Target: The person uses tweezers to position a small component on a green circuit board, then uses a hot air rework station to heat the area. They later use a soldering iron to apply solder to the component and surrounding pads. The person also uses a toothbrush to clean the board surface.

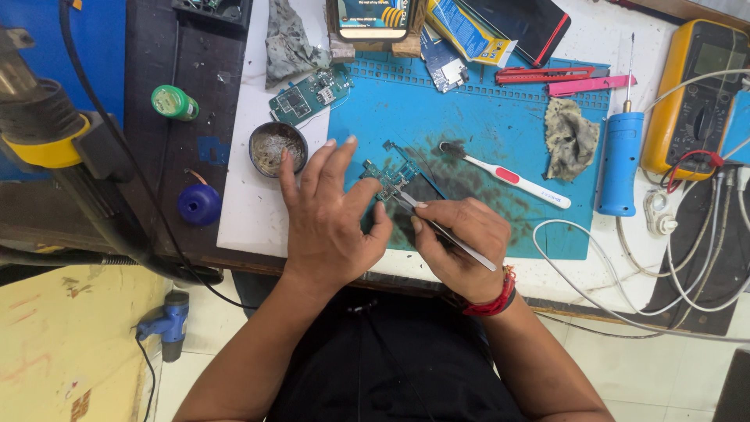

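A small green-blue circuit board point(393, 173) lies on a blue work mat point(500, 125). My left hand point(328, 219) rests beside it with fingers spread, its thumb and a fingertip touching the board's left edge. My right hand point(457, 246) grips metal tweezers point(441, 228), whose tips reach the board's lower edge. A red band circles my right wrist.
A white and red toothbrush point(508, 176), a grey rag point(570, 137), a blue cylindrical tool point(621, 160), a yellow multimeter point(695, 94) and white cables lie right. A round tin point(275, 147), another board point(311, 94), a green roll and a hot-air nozzle point(47, 125) stand left.
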